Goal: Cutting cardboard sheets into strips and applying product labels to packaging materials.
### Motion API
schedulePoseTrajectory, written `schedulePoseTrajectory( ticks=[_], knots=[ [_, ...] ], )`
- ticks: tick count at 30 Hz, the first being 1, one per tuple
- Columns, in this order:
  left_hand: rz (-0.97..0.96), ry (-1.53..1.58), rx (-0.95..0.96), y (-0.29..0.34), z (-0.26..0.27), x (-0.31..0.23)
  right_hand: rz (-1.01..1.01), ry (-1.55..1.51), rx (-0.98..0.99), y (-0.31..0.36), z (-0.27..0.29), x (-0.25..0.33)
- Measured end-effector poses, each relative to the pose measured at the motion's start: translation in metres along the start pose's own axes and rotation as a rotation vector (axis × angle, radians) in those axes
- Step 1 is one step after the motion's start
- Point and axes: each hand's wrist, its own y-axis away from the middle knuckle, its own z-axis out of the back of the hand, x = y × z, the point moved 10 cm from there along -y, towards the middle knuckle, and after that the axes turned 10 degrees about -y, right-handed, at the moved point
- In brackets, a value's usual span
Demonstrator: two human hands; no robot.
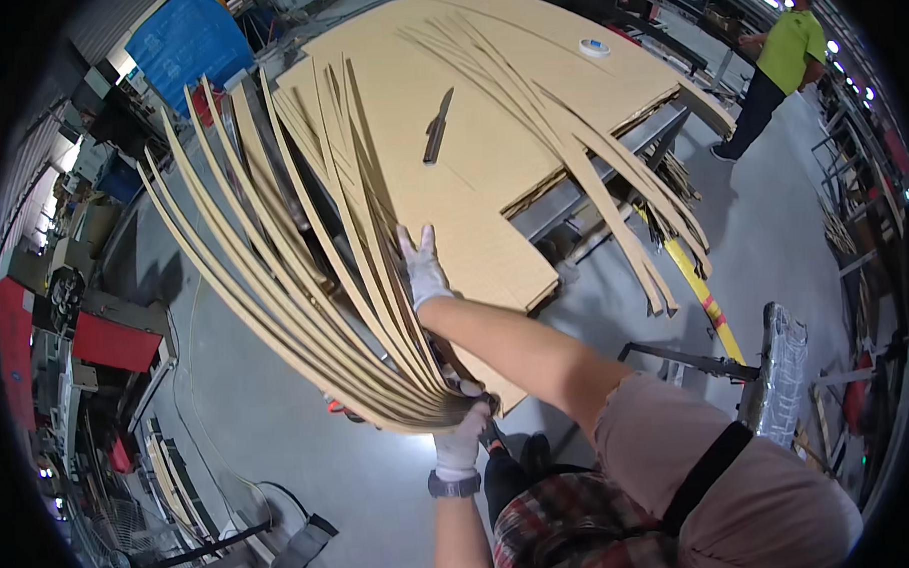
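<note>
A fanned bundle of long, thin, tan wood-like strips (305, 299) bends out beyond the near left edge of a big tan board (483, 243). Around the bundle's gathered near end closes my gloved left hand (462, 442), a dark band on its wrist. My gloved right hand (424, 268) has its fingers spread over the board's left edge, right beside the strips; its thumb side is partly hidden. Farther up the board lies a dark knife (436, 134), its blade pointing away.
More loose strips (596, 184) lie across the board and hang off its right edge over a metal frame. A tape roll (594, 48) sits at the far right. A person in a bright green shirt (789, 52) stands beyond. Right of me are a yellow bar (697, 291) and a wrapped bundle (778, 363).
</note>
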Motion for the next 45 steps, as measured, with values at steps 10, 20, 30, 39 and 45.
schedulePoseTrajectory(
  ticks=[10,20,30,39,45],
  knots=[
    [0.004,0.344,-0.086,0.051,0.034,0.028,0.025,-0.091,-0.101,0.014,0.027,0.014],
    [-0.059,0.408,0.013,0.043,0.009,0.001,0.091,-0.040,-0.074,0.008,-0.017,0.027],
    [-0.223,0.210,0.060,-0.027,0.026,-0.008,0.082,-0.054,-0.263,-0.056,0.004,0.004],
    [-0.020,0.086,-0.129,-0.062,0.023,0.026,0.062,-0.366,-0.119,0.019,0.000,0.002],
    [-0.049,-0.149,-0.192,-0.096,0.039,0.025,-0.161,-1.139,-0.286,0.037,0.006,-0.102]
  ],
)
